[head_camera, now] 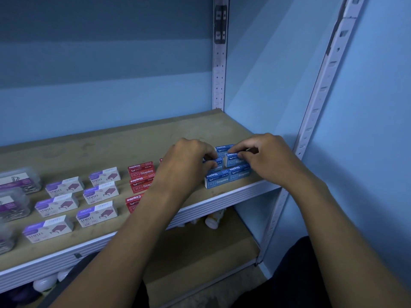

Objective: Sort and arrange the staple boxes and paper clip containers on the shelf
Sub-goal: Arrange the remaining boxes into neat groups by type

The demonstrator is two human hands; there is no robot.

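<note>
Presently: left hand [191,155] and right hand [262,152] each pinch blue staple boxes [229,172] at right end of shelf [133,138]; long axes run left-right; red boxes [141,172] lie leftward.

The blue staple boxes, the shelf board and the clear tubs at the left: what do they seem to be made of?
Blue staple boxes: printed cardboard, probably, with crisp folded edges. Shelf board: matte tan wood or fibreboard, hard to tell which. Clear tubs: likely transparent plastic, since clips show through.

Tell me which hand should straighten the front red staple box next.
Left. The left hand is beside the red boxes; the front red staple box lies by its forearm. The right hand is farther off.
</note>
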